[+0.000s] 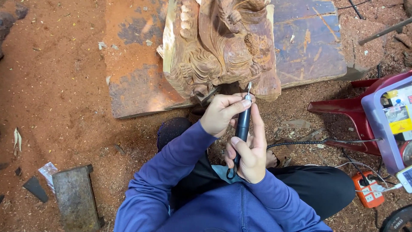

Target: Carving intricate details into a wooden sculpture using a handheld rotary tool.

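Left hand (221,115) pinches the collet end of the slim black rotary carving tool (242,126); right hand (249,152) wraps its body, both closed on it, wrists raised over the lap. Bit tip sits just below the brown carved wooden sculpture (221,45) on the worn wooden slab surface (309,43). Risk: fingers near the bit could get nicked.

Slim black pen-shaped rotary tool (242,125), silver collet and small bit at the top, held near-vertical, tip pointing up, close under the carving's lower edge. Braided black cord exits its base, runs right. Reddish-brown carved wooden figure block (221,45), ornate relief, stands on a worn board.
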